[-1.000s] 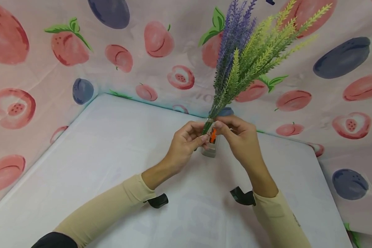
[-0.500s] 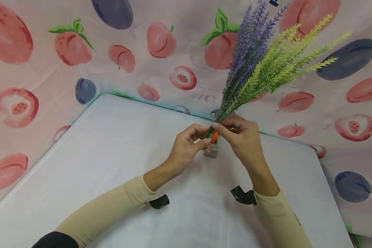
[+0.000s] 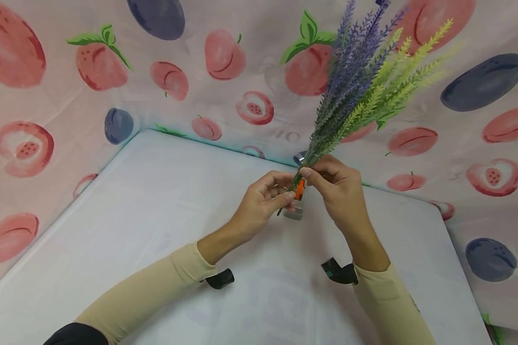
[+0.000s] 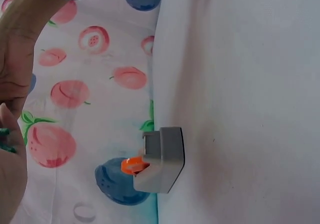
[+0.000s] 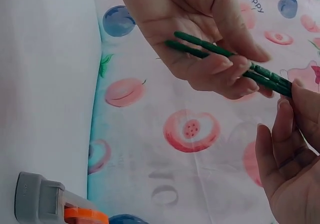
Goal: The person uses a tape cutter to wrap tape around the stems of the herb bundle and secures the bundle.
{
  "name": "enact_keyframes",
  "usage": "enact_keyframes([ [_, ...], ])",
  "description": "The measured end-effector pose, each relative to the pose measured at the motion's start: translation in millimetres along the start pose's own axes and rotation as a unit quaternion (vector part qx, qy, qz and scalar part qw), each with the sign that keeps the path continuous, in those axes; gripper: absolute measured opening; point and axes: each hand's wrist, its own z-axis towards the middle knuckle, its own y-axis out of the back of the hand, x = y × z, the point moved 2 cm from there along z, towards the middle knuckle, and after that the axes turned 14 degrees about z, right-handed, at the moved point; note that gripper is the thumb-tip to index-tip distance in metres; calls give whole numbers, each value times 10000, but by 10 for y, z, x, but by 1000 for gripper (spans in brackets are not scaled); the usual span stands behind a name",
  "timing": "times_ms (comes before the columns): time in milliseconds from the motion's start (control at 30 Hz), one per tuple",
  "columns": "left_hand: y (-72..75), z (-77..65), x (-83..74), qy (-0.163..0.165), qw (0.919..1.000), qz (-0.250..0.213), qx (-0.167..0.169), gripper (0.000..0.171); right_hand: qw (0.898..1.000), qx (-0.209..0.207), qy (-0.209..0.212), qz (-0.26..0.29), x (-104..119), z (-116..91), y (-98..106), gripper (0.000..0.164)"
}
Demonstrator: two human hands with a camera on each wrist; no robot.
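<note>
A bunch of artificial lavender sprays [image 3: 349,86], purple on the left and yellow-green on the right, leans up to the right in the head view. My right hand [image 3: 338,196] pinches it just below the flowers, between thumb and fingertips. Lower down, the fingers of my left hand [image 3: 259,201] hold the green stems [image 5: 270,79]. In the right wrist view two stem ends run across the left palm. Behind the hands, a small grey device with an orange part [image 3: 300,189] stands on the table; the left wrist view shows its grey body [image 4: 170,156] plainly.
The white-covered table [image 3: 177,191] meets a pink fruit-print cloth wall [image 3: 224,100] at its back and left. A black wrist camera mount [image 3: 221,279] sits below the left wrist, another black mount [image 3: 338,272] by the right.
The flower heads swing to the right, then the yellow-green ones draw back left, closer to the purple. A stem end now shows below the left hand. Both hands stay close together.
</note>
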Motion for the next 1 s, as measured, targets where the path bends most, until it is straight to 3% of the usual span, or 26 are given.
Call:
enact_keyframes([
  [267, 19, -1, -4, 140, 9966, -153, 803, 23, 9987, 273, -88, 423, 4, 1, 4, 18],
  [533, 14, -7, -1, 115, 9972, -266, 694, 21, 9982, 254, -158, 527, 15, 2, 4, 24],
  [633, 15, -7, 0, 96, 9978, -252, 607, 21, 9992, -55, -35, 393, 20, -8, -11, 19],
  [733, 15, -5, 1, 79, 9984, -220, 510, 20, 9973, -578, 455, -86, 35, -38, -26, 11],
  [833, 14, -4, 2, 69, 9989, -206, 426, 19, 9863, -889, 1274, -562, 68, -64, -46, 11],
  [900, 14, -3, 6, 75, 9990, -213, 381, 20, 9765, -859, 1828, -758, 92, -63, -69, 15],
  [1000, 10, 3, 17, 52, 9992, -213, 335, 20, 9653, -725, 2332, -925, 119, -46, -103, 25],
])
